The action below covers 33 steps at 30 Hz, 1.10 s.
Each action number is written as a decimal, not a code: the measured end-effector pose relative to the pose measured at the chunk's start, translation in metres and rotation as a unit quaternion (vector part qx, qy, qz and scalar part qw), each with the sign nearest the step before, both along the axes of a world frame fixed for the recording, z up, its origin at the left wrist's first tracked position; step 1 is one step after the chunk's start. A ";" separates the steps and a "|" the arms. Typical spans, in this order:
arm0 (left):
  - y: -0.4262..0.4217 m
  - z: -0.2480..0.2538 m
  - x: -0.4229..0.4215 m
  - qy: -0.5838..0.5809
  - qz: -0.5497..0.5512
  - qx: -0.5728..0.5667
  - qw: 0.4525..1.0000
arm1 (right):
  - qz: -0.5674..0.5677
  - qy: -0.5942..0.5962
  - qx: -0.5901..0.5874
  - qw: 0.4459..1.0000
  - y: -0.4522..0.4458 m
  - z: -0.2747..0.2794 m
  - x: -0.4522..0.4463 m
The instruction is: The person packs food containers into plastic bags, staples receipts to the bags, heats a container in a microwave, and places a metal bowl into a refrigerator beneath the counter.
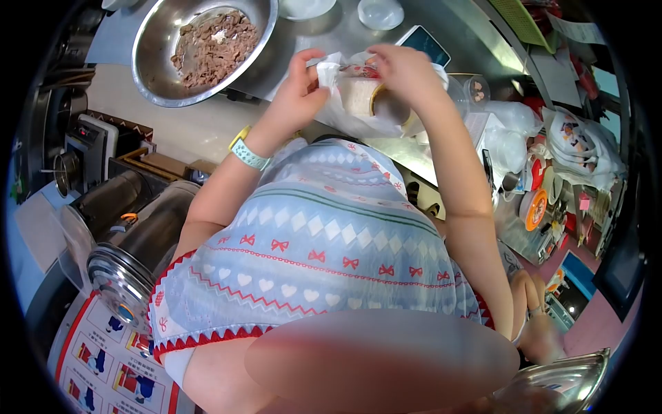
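Observation:
A white plastic bag (331, 96) stands at the edge of the steel counter in front of my body, its mouth spread. Inside it I see a round tub with a pale side (360, 95) and some red print near the top. My left hand (303, 90), with a watch on the wrist, has its fingers curled on the bag's left rim. Over the right side of the bag is my right hand (407, 74), fingers bent down onto the rim; its fingertips are partly hidden.
A large steel bowl (148, 72) of sliced meat (217, 50) sits at the upper left. Behind the bag are a phone (424, 45) and a clear bowl (380, 14). Bagged clear containers (507, 138) crowd the right. Another person's bent limb (527, 297) shows lower right.

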<state>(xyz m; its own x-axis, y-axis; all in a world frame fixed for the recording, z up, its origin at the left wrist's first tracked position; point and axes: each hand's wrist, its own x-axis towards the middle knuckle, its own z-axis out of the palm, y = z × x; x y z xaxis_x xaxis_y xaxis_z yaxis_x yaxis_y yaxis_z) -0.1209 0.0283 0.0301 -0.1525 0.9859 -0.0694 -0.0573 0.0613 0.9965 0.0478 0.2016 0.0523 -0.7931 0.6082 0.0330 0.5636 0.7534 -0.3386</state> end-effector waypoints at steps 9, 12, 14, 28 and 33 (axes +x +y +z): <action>-0.006 -0.014 -0.011 -0.265 0.010 -0.220 0.939 | -0.292 0.208 -0.350 0.865 -0.014 0.005 0.099; 0.011 -0.005 -0.009 -0.181 0.032 -0.049 0.982 | -0.283 0.360 -0.341 0.821 -0.022 0.002 0.099; 0.016 0.004 0.005 -0.012 -0.007 -0.039 0.999 | -0.243 0.400 -0.224 0.855 -0.027 -0.016 0.096; 0.059 0.021 0.040 0.471 -0.070 0.323 0.818 | -0.039 0.235 -0.141 0.961 -0.055 -0.003 0.040; 0.056 0.018 0.029 0.238 -0.122 0.262 0.927 | 0.016 0.196 -0.168 0.966 -0.046 -0.024 0.047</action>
